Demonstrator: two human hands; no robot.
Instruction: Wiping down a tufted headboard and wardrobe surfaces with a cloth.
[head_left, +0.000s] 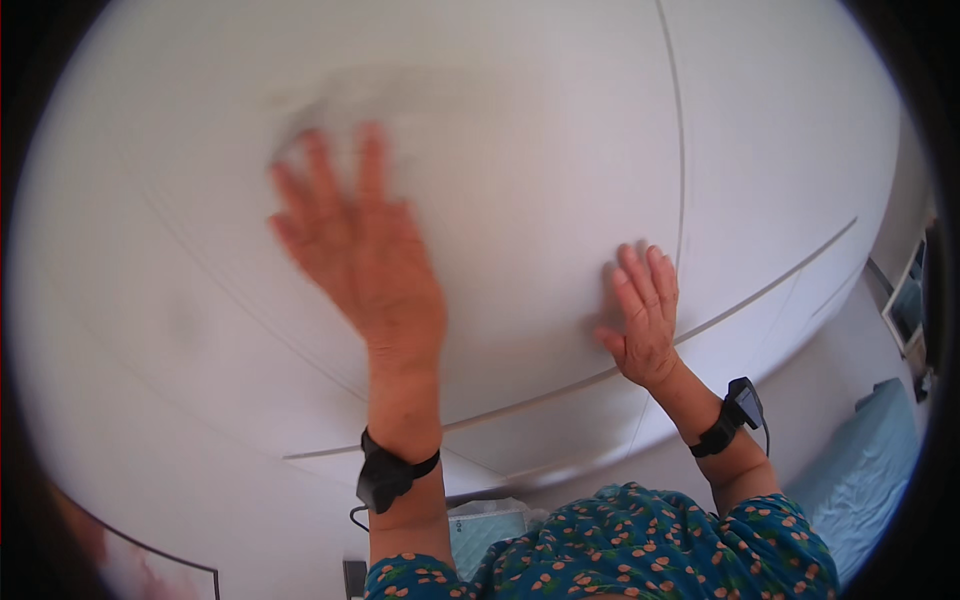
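Before me, a broad smooth white panelled surface (510, 195) fills most of the head view; thin dark seams cross it. My left hand (360, 240), slightly blurred, is raised over its left part with the fingers spread, and nothing shows in it. A faint grey shadow lies by the fingertips. Lower down at the right, my right hand (641, 311) rests flat against the surface, beside the vertical seam and above the lower slanting seam. It holds nothing visible. Black straps with small devices are on both wrists.
A light blue cloth (870, 472) drapes at the lower right, with a white-framed object (904, 307) above it. A pale green quilted item (484, 532) lies by my body. A dark-edged picture or panel (165, 566) is at the bottom left.
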